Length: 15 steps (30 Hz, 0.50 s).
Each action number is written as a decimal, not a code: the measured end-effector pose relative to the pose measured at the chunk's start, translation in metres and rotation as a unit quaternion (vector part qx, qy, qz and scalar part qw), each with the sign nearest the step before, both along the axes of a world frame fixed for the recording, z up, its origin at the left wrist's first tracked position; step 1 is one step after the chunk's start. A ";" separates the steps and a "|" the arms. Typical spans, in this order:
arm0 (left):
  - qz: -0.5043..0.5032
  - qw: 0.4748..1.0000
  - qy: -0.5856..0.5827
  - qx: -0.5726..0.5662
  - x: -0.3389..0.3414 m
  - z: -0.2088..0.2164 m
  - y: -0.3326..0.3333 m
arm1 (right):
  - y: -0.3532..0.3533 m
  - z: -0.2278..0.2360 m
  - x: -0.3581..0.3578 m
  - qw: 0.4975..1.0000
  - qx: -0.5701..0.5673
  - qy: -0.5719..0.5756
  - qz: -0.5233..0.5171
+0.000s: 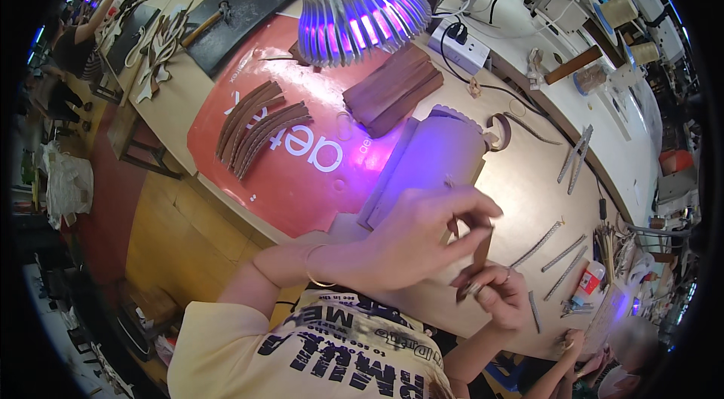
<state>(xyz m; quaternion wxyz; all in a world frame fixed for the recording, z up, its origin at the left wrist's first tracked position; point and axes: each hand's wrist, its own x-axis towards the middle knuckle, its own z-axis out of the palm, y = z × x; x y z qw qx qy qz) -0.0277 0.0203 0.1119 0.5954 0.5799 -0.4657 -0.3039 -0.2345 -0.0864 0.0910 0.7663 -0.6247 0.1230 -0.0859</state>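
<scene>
My left hand (418,237), a thin bracelet at its wrist, is in front of me with thumb and index finger curled together. Between the two hands is a short brown strip (480,254), which looks like leather. The left fingertips pinch its upper end. Just below and to the right, my right hand (498,297) has its fingers wrapped round the lower end. A small shiny spot shows at the right fingertips, too small to name. Beyond the left hand lies a stack of flat brown-grey pieces (430,150), partly hidden by that hand.
A large lit lamp (362,14) hangs over the red mat (302,203). On the mat are curved brown strips (260,127) and a brown bundle (392,90). Several thin metal-looking strips (564,272) lie to the right. A hammer (204,26) rests on a dark slab. Another person's hand (573,342) is at lower right.
</scene>
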 end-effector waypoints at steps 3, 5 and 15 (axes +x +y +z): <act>0.032 0.986 0.143 0.078 0.000 -0.027 -0.010 | -0.017 0.000 -0.013 0.991 -0.034 0.105 -0.081; 0.069 0.983 0.147 0.091 0.003 -0.046 -0.016 | -0.040 -0.002 -0.007 0.967 -0.104 0.212 -0.094; 0.119 0.912 0.392 0.024 0.041 -0.089 -0.016 | -0.075 -0.013 0.052 0.912 -0.294 0.259 -0.122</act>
